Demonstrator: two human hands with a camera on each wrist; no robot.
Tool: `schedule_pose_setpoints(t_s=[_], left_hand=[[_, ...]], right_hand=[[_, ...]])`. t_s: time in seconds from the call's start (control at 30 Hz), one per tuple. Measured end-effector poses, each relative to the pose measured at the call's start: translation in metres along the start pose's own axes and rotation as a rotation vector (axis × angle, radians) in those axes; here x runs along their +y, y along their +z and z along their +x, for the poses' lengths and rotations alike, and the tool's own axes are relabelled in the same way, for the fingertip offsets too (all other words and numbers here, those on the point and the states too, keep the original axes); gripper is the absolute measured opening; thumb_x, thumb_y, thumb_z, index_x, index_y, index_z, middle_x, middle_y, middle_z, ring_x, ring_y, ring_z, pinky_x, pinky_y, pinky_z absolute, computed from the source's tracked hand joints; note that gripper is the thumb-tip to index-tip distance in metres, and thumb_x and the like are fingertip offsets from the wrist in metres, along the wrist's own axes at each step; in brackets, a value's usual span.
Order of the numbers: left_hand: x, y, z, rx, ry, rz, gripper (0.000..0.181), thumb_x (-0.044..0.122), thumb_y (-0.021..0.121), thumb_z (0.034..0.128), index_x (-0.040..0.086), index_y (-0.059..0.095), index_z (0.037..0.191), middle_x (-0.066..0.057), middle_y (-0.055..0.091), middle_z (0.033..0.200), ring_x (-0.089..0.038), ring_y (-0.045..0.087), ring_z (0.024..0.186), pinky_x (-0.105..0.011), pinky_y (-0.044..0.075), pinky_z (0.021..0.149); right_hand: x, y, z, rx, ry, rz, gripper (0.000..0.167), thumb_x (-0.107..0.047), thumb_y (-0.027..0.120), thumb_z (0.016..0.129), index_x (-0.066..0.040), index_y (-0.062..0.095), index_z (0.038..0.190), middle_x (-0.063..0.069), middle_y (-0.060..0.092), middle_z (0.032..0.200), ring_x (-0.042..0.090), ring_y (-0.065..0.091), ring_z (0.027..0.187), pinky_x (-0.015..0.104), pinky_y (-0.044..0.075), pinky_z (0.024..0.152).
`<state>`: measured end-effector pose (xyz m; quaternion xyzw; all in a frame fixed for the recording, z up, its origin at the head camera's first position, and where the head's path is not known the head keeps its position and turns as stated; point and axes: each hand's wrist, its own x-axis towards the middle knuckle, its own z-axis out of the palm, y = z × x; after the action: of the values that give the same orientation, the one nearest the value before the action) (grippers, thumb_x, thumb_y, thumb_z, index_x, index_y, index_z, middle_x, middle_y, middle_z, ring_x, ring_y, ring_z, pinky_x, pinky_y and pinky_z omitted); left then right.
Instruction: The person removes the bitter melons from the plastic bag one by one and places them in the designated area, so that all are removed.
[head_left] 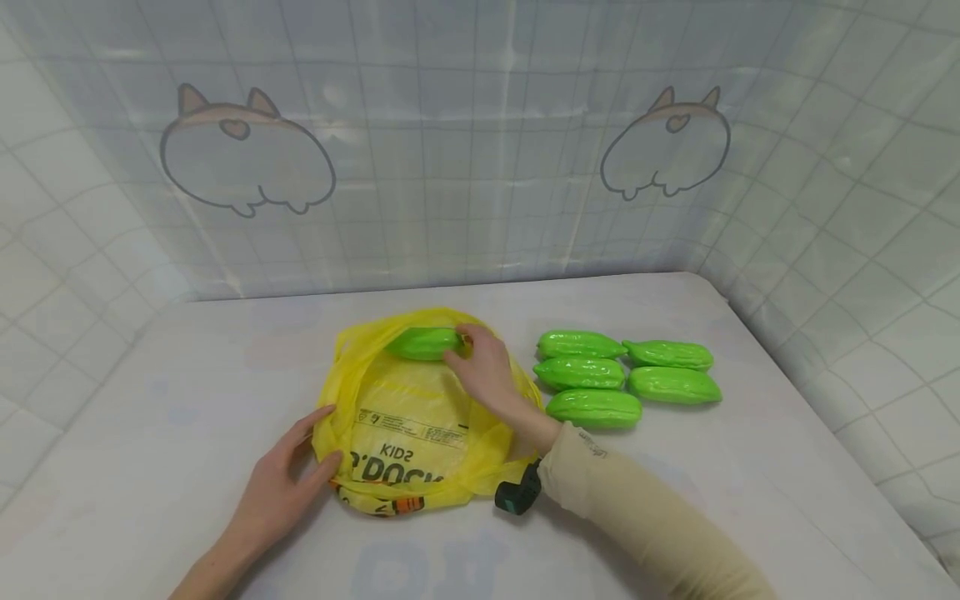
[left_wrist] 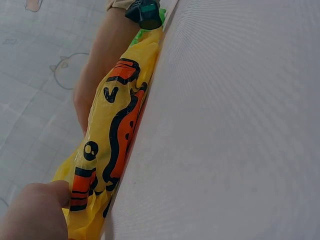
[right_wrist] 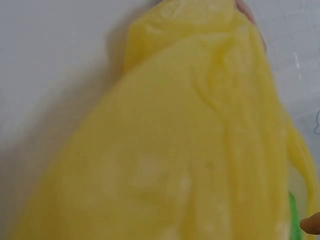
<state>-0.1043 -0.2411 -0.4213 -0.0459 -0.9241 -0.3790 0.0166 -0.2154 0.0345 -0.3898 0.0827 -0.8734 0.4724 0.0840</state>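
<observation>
A yellow plastic bag (head_left: 411, 400) with black print lies on the white table, its mouth spread wide. My left hand (head_left: 281, 479) pinches the bag's left rim between thumb and fingers; in the left wrist view the thumb (left_wrist: 42, 207) lies against the duck-printed side. Inside the opening, my right hand (head_left: 487, 367) grips the right end of a glossy green bitter melon (head_left: 423, 343). The melon lies across the far part of the bag, its left end partly behind the plastic. In the right wrist view the bag (right_wrist: 170, 140) hides most of the melon (right_wrist: 294, 217) and the hand.
Several more green bitter melons (head_left: 581, 374) lie in two columns right of the bag, close to the right forearm. A dark wrist camera (head_left: 519, 490) hangs under the right sleeve. White grid-patterned curtains (head_left: 465, 167) enclose the table's back and sides.
</observation>
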Motion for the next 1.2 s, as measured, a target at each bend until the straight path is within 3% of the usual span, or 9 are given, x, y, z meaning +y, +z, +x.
schedule_pose_setpoints(t_s=[0.53,1.2], left_hand=[[0.000,0.002,0.001,0.010,-0.002,0.021,0.068,0.043,0.063,0.0973,0.027,0.033,0.156,-0.021,0.033,0.159,-0.047,0.031,0.145,-0.071,0.027,0.113],[0.001,0.002,0.000,0.006,-0.007,0.016,0.069,0.044,0.063,0.0970,0.027,0.032,0.156,-0.021,0.033,0.160,-0.047,0.033,0.144,-0.071,0.028,0.113]], right_hand=[[0.016,0.020,0.002,0.081,-0.007,0.023,0.049,-0.025,0.067,0.095,0.002,0.057,0.135,0.018,0.063,0.128,0.032,0.058,0.118,0.046,0.046,0.107],[0.019,0.021,0.002,0.123,0.001,0.073,0.038,-0.024,0.070,0.093,-0.002,0.065,0.124,0.012,0.070,0.114,0.026,0.064,0.106,0.043,0.051,0.097]])
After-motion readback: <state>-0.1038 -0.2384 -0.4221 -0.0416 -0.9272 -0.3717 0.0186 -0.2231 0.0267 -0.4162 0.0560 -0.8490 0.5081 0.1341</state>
